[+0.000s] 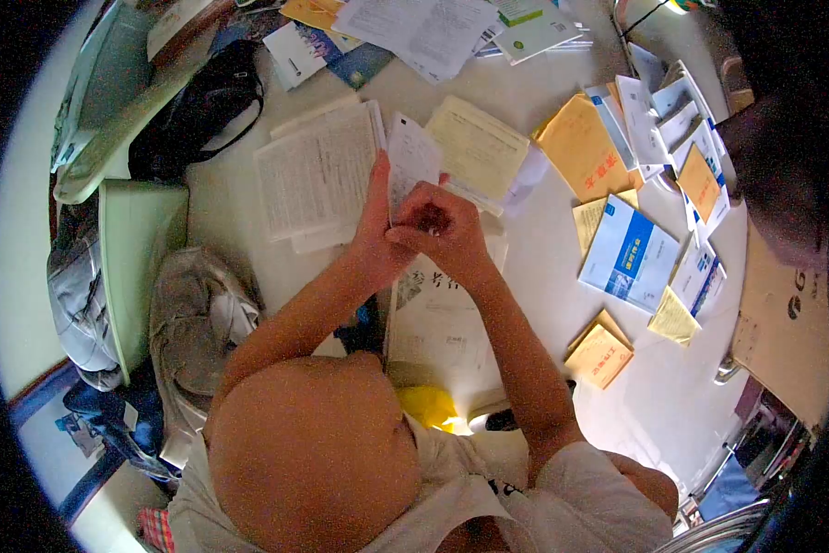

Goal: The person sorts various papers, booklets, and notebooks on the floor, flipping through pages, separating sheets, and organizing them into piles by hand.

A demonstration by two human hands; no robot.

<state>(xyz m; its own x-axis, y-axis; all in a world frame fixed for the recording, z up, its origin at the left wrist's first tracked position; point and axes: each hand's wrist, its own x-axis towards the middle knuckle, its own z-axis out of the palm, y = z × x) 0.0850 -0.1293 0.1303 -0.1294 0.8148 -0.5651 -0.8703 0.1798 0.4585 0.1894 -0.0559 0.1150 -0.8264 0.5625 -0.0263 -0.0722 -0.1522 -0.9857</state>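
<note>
My left hand (381, 230) is closed around the lower left edge of a white sheet of paper (412, 157) with writing on it, one finger stretched along its side. Close against it, my right hand (444, 232) is curled, its fingertips near my left palm; what it holds, if anything, is hidden. Left of the hands lies a stack of printed pages (308, 175). A yellowish notebook (477, 147) rests just beyond the right hand. Below my wrists is a pale booklet (440, 327) with large dark characters.
Brown envelope-like books (585, 147), a blue-and-white workbook (628, 251) and a small tan notebook (600, 355) lie to the right. Loose papers (419, 32) cover the far edge. A black bag (198, 115) sits at left, above a pale green bin (138, 267). A cardboard box (787, 323) stands far right.
</note>
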